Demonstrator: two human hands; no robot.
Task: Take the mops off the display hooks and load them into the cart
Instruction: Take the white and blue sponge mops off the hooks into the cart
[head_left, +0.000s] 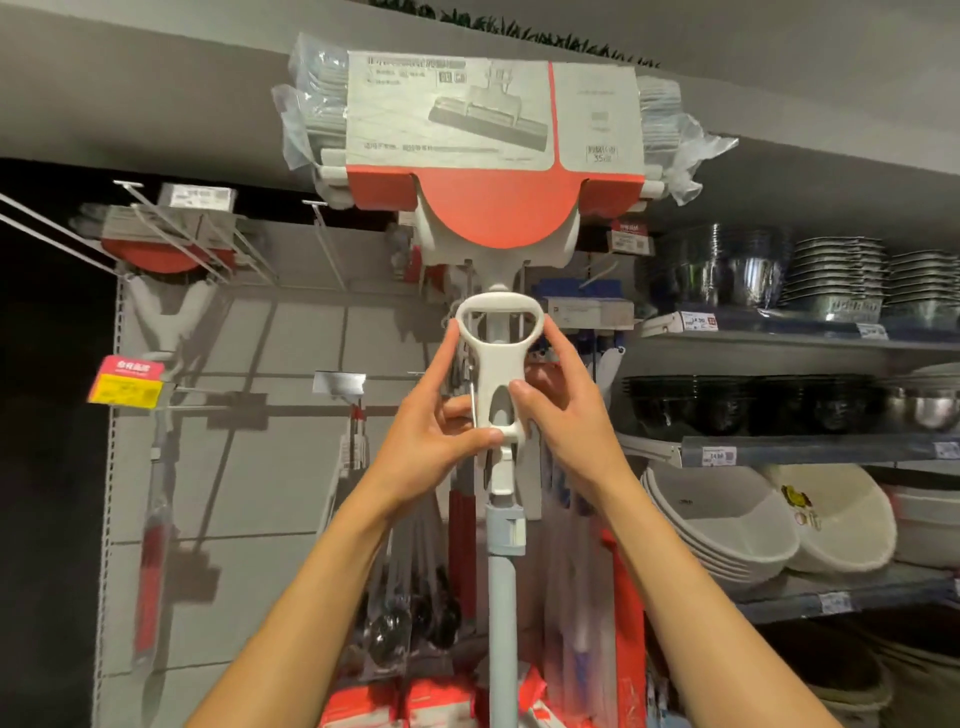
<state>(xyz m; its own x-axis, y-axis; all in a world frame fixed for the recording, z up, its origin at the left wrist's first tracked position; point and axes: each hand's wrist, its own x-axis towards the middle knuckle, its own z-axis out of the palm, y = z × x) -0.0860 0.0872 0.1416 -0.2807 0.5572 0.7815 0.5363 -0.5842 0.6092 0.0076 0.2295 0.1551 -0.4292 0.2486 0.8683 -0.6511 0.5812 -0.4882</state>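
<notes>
A sponge mop stands upright in front of me, its head (488, 130) wrapped in a grey and red card sleeve and clear plastic, up near the top shelf. Below the head sits a white squeeze lever (496, 364) on a pale blue pole (503, 623). My left hand (441, 421) grips the lever's left side, thumb under its lower end. My right hand (556, 415) holds the lever's right side, thumb on its front. A second mop of the same kind (161, 244) hangs on wire display hooks (208, 249) at the left. No cart is in view.
A grey pegboard wall with a yellow price tag (124, 384) lies behind the mops. Red and dark utensils (410, 613) hang below my hands. Shelves on the right carry steel bowls (753, 275), dark bowls (727, 405) and white basins (727, 514).
</notes>
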